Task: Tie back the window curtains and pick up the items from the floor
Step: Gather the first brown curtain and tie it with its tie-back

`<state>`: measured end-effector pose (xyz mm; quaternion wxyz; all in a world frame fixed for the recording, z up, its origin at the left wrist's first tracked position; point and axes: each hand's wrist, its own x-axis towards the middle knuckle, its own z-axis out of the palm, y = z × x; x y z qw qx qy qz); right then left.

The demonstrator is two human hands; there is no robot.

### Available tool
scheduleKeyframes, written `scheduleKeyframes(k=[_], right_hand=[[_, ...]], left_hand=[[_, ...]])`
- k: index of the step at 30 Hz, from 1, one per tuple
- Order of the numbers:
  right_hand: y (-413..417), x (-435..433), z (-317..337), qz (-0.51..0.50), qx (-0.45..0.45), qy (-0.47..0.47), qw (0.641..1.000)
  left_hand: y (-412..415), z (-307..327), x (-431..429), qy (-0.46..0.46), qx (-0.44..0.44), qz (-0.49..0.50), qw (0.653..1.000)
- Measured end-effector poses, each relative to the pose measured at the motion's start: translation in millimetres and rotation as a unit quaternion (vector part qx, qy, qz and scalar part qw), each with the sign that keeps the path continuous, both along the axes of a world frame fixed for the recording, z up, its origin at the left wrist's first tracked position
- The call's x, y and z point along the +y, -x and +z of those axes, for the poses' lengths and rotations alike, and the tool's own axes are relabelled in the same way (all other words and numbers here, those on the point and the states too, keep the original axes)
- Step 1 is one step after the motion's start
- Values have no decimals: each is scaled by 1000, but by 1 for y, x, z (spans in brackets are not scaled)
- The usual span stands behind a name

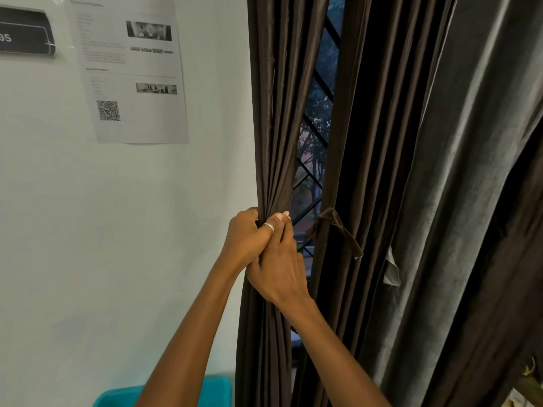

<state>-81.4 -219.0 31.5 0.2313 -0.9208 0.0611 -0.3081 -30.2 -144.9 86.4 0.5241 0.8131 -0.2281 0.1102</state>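
A dark brown curtain panel (271,118) hangs at the left edge of the window, gathered into a narrow bunch at mid height. My left hand (245,239), with a ring on one finger, is closed around that bunch. My right hand (279,268) lies over the left one and presses on the same gathered fabric; what its fingers pinch is hidden. To the right, a second brown panel (361,142) is cinched by a brown fabric tie (335,227) with a loose end hanging down. The floor is out of view.
A grey curtain (458,186) hangs further right. Between the brown panels shows a window with a diagonal metal grille (316,127). A printed sheet (132,71) and a dark sign (25,32) are on the white wall. A teal bin (217,390) stands below.
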Motion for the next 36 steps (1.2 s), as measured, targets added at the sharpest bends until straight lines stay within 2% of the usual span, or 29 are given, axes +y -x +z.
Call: scheduleKeyframes(k=[3,7,9,16,21,32,36], right_hand=[[1,-16,3,104,-24,-118,987],[-4,-48,21,201,-57,-335,919],[-6,-60,37,239,-38,-394,887],[-13,-71,57,280,44,-395,874],[-13,-67,56,294,65,-444,844],[-6,-61,58,308,32,-462,831],[-5,-61,58,298,20,-447,843]], left_hand=[[-6,2,10,11,1,-45,999],[-12,7,26,21,21,-145,989],[-13,10,28,9,18,-162,987],[-11,16,26,-5,18,-191,981],[-13,18,30,-5,24,-194,981],[-11,6,26,30,-5,-133,991],[-10,4,23,44,22,-165,985]])
